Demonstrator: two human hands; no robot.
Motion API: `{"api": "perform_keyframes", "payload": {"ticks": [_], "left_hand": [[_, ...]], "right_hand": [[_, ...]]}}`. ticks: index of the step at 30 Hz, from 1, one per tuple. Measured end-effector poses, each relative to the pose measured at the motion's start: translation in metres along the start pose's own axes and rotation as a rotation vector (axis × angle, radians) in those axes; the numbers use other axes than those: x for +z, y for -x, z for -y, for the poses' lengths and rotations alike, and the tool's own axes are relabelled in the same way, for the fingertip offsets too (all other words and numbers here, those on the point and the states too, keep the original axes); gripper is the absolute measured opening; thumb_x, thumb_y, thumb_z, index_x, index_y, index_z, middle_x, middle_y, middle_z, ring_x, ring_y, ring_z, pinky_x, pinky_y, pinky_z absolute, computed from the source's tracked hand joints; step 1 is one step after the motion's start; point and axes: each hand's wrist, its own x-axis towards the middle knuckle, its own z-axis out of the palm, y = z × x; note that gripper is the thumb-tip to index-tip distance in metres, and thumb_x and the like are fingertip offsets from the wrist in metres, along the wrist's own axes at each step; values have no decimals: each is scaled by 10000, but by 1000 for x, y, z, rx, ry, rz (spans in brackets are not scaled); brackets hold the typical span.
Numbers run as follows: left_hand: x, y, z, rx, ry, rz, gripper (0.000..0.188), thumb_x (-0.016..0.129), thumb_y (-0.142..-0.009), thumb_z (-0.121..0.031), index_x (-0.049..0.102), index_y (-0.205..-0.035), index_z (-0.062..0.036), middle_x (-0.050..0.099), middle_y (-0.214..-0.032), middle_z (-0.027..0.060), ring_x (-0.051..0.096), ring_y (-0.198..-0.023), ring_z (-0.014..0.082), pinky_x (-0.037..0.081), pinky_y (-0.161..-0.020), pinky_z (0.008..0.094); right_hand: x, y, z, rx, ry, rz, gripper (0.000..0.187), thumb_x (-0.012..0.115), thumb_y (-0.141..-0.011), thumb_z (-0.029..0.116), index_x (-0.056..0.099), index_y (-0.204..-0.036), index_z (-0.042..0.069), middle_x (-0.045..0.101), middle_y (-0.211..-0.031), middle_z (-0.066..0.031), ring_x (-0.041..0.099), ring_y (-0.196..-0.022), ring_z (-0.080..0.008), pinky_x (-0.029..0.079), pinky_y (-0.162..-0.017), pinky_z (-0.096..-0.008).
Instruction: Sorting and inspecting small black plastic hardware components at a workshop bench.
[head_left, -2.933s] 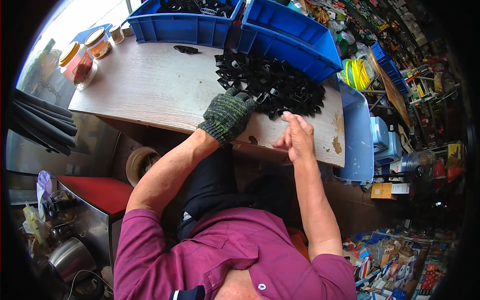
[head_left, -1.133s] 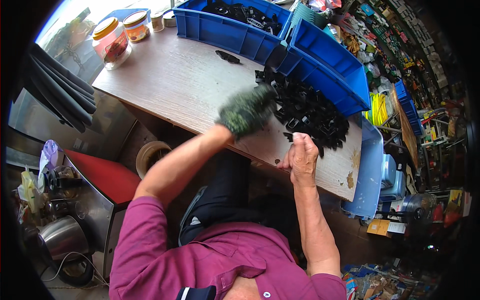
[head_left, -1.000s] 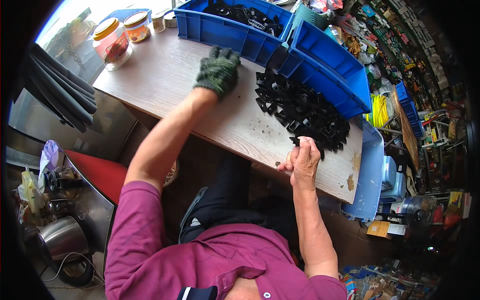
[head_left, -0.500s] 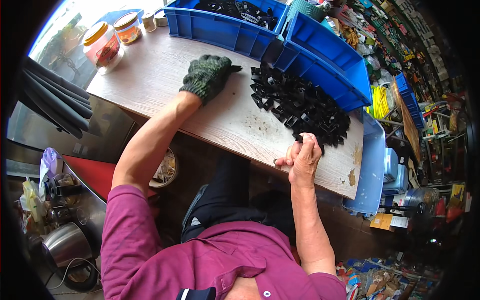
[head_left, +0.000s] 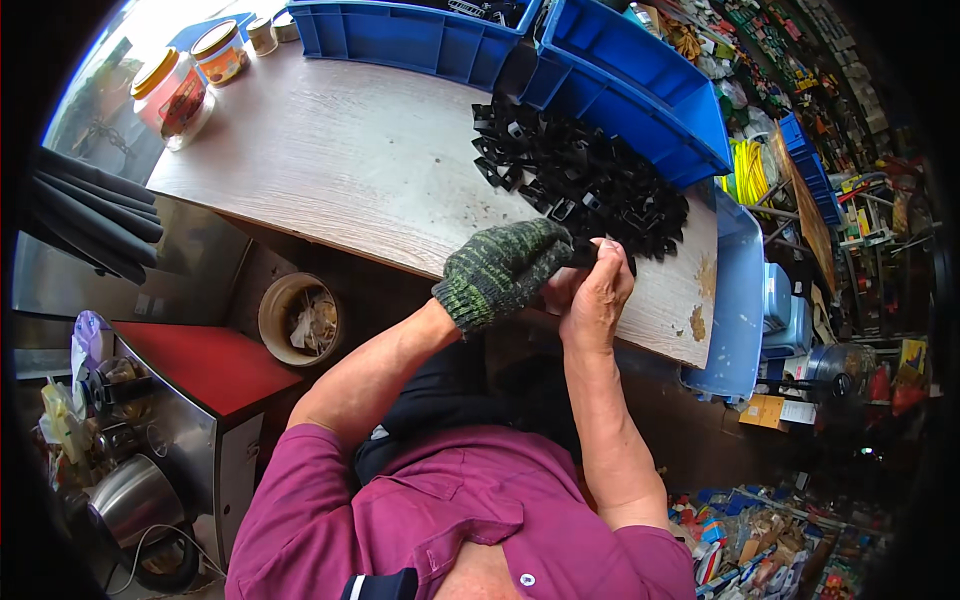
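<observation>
My left hand (head_left: 505,272), in a dark green knitted glove, is at the table's front edge with its fingers closed and pointing right. My bare right hand (head_left: 594,295) meets it there, thumb and fingers pinched together. Between the fingertips of both hands shows a small black plastic part (head_left: 582,253), mostly covered by fingers and glove. Just beyond the hands lies a loose heap of black plastic parts (head_left: 612,190), some looking like clips or buckles with square openings.
Two blue crates (head_left: 400,48) (head_left: 640,105) stand behind the heap; the left one holds black parts. Lidded jars (head_left: 172,98) stand at the table's far left. Below the table are a waste bucket (head_left: 272,330) and a red-topped cabinet (head_left: 215,365). A pale blue bin (head_left: 738,310) adjoins the right edge.
My gloved left hand has come from the table's middle, near the left crate, toward me and right, to meet my right hand. My right hand has shifted slightly, its fingers now pinching against the left.
</observation>
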Motion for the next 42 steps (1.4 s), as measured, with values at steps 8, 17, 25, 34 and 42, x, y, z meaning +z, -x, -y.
{"api": "perform_keyframes", "payload": {"ticks": [8, 17, 25, 34, 42], "left_hand": [[9, -2, 13, -40, -136, -46, 258, 570, -1011, -173, 653, -1202, -20, 691, -1104, 194, 686, -988, 341, 536, -846, 398], [38, 1, -18, 8, -30, -141, 438, 448, -1066, -259, 480, -1441, -36, 606, -1317, 197, 619, -1126, 283, 482, -953, 390], [21, 9, -27, -100, 99, -53, 425, 620, -972, -106, 542, -1386, -46, 636, -904, 98, 590, -764, 183, 499, -727, 325], [-42, -19, 2, -7, -973, -134, 810, 763, -801, -522, 494, -1451, -121, 496, -1412, 275, 399, -1336, 549, 321, -1112, 621], [2, -30, 2, -37, -916, 61, 1041, 756, -722, -666, 364, -1550, -174, 305, -1575, 272, 224, -1438, 570, 196, -1134, 705]], "right_hand": [[2, 1, 0, -5, 15, 5, 254, 514, -1007, 231, 557, -818, 67, 421, -668, 41, 387, -565, -65, 356, -509, -259], [-8, -2, -3, -309, 120, 114, 254, 516, -1014, 248, 525, -822, 81, 443, -710, 47, 420, -621, -54, 402, -548, -250], [-27, -3, 10, -29, -83, 108, 253, 514, -1016, 312, 551, -825, 151, 418, -616, 53, 400, -474, -98, 460, -451, -344], [-135, -101, 109, 29, -50, -361, 263, 544, -939, 311, 518, -881, 56, 336, -466, -33, 460, -378, -192, 600, -509, -519], [-158, -90, 89, -27, 28, -606, 413, 645, -912, 415, 594, -1034, 24, 463, -586, -73, 610, -597, -254, 605, -642, -502]]}}
